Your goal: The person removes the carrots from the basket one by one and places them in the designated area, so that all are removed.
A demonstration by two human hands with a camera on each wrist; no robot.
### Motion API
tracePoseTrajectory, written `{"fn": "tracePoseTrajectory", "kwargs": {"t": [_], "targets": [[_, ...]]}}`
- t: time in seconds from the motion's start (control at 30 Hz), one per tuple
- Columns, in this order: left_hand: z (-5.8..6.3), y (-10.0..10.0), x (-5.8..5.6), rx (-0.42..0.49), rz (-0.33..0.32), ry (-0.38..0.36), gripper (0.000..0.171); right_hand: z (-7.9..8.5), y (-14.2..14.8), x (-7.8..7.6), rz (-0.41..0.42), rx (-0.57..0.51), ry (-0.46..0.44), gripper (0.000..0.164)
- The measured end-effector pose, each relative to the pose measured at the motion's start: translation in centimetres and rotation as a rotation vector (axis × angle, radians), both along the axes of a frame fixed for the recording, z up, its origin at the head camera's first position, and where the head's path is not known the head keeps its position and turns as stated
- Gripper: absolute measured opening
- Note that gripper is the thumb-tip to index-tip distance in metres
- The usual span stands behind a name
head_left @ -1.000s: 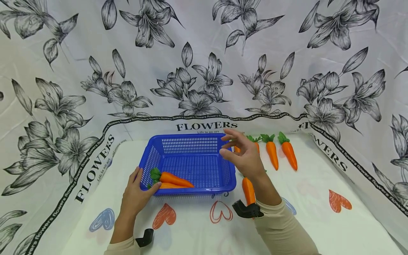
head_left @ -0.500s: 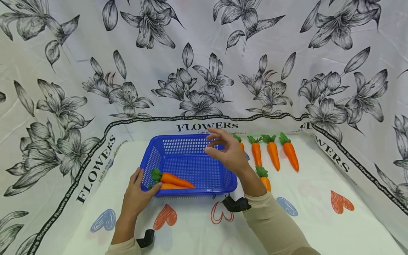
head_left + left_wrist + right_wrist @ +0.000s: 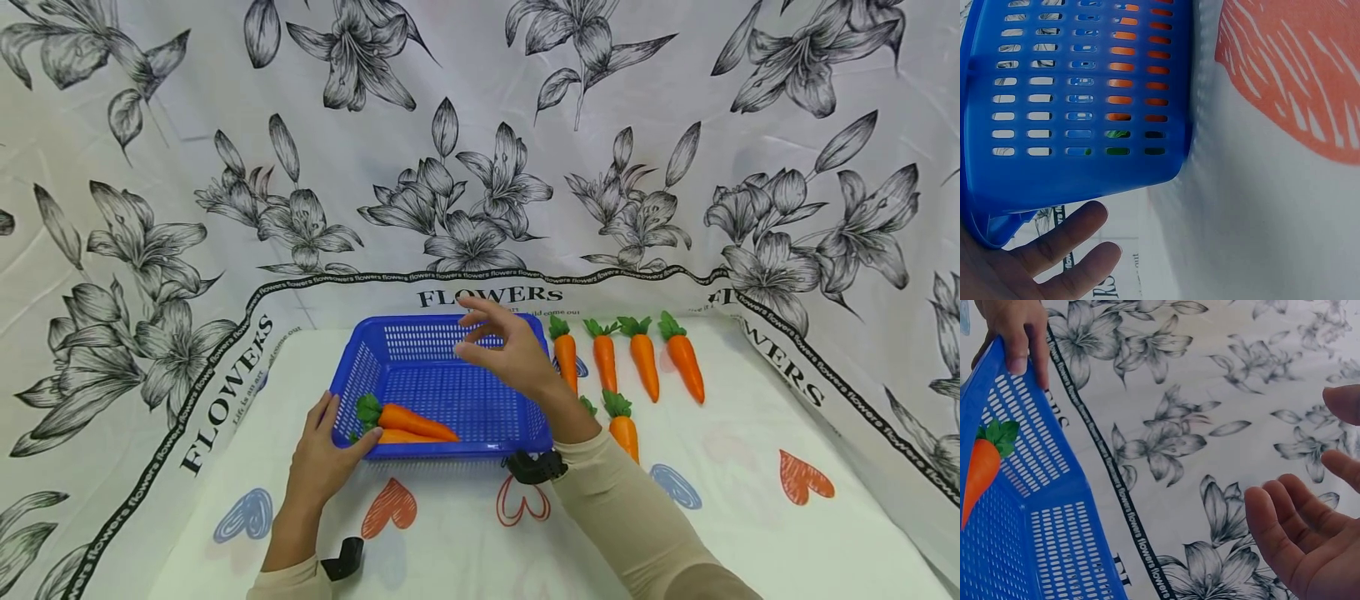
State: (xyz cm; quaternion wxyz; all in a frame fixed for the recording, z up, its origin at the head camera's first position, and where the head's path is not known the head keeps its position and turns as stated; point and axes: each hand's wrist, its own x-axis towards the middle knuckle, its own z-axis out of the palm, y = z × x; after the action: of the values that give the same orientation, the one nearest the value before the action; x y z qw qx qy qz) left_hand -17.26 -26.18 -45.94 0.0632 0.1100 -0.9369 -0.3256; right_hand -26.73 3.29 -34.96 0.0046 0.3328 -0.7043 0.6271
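A blue plastic basket [image 3: 450, 448] with perforated sides holds two orange toy-like carrots [image 3: 412, 422] with green tops at its front left. My left hand [image 3: 322, 454] grips the basket's front left corner, thumb over the rim. In the left wrist view, two fingers [image 3: 1079, 275] extend beside the basket wall, and carrot orange shows through the slots. My right hand [image 3: 513, 354] hovers over the basket's right part, holding nothing. Its fingers are loosely bent and apart from the thumb, as the right wrist view also shows at the hand [image 3: 1316, 544].
Right of the basket, several carrots [image 3: 643, 367] lie in a row on the white cloth. Nearer, another carrot [image 3: 624, 429] lies partly behind the right forearm, with a bit of green leaf beside it. A flower-printed curtain [image 3: 480, 192] stands behind.
My right hand has moved left, from the basket's right edge to above its inside, uncovering carrots on the right. The left hand and the basket have stayed in place.
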Motion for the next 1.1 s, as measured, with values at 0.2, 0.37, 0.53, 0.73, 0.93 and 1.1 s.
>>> {"fn": "tracePoseTrajectory", "kwargs": {"t": [0.2, 0.37, 0.53, 0.73, 0.93, 1.1], "targets": [[0.0, -0.1, 0.0, -0.002, 0.008, 0.007, 0.105, -0.1, -1.0, -0.9, 0.048, 0.026, -0.021, 0.061], [-0.2, -0.1, 0.0, 0.004, 0.004, 0.01, 0.105, -0.3, -1.9, -1.7, 0.088, 0.031, -0.043, 0.061], [-0.2, -0.1, 0.0, 0.007, -0.002, 0.006, 0.106, -0.9, -2.7, -2.4, 0.128, 0.054, -0.075, 0.059], [-0.1, -0.1, 0.0, 0.005, -0.007, 0.009, 0.106, -1.8, -3.6, -3.4, 0.164, 0.095, -0.134, 0.061], [-0.2, 0.0, 0.1, 0.011, -0.003, 0.002, 0.106, -2.7, -4.4, -4.4, 0.194, 0.11, -0.197, 0.061], [-0.3, -0.1, 0.1, 0.007, 0.001, 0.0, 0.106, -3.7, -5.1, -5.1, 0.206, 0.128, -0.24, 0.06]]}}
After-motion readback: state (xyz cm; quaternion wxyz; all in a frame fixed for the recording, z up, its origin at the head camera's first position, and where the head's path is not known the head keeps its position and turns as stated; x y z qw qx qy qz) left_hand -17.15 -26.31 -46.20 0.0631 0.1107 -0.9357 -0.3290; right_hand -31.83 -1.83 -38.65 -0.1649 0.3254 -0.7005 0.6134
